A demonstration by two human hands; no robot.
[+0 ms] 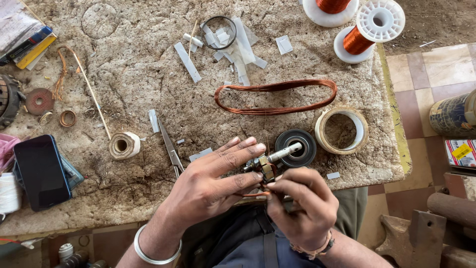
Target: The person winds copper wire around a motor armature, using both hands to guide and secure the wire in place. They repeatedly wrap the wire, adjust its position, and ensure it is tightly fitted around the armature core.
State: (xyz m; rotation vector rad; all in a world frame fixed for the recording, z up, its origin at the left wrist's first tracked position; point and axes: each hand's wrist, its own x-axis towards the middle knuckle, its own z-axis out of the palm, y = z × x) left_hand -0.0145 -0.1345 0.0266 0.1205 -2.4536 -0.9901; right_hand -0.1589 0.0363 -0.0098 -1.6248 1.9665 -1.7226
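Surface: a worn, crumbly grey-brown workbench top with a yellow edge, seen from above; tiled floor to the right.
Left hand: fingers spread and nearly straight, palm down; the fingertips rest against the small motor armature, steadying it rather than clasping it. A metal bangle sits on the wrist.
Right hand: fingers curled in a pinch at the armature's lower end, apparently on a strand of copper wire that runs across beneath the left fingers. A bead bracelet is on this wrist.
Armature: held in the air above the bench's near edge, between both hands, its steel shaft pointing up and to the right so the slotted core faces the person.
Wire loop: a long flattened coil of copper wire lying just beyond the hands, within easy reach.
Spools: two white-flanged reels of copper wire at the top right corner.
Tape ring: a pale roll lying flat, beside a dark round disc partly behind the shaft.
Scissors: lying closed, left of the hands.
Paper strips: white cut pieces scattered at top centre.
Phone: dark screen up, at the left edge, well apart from the work.
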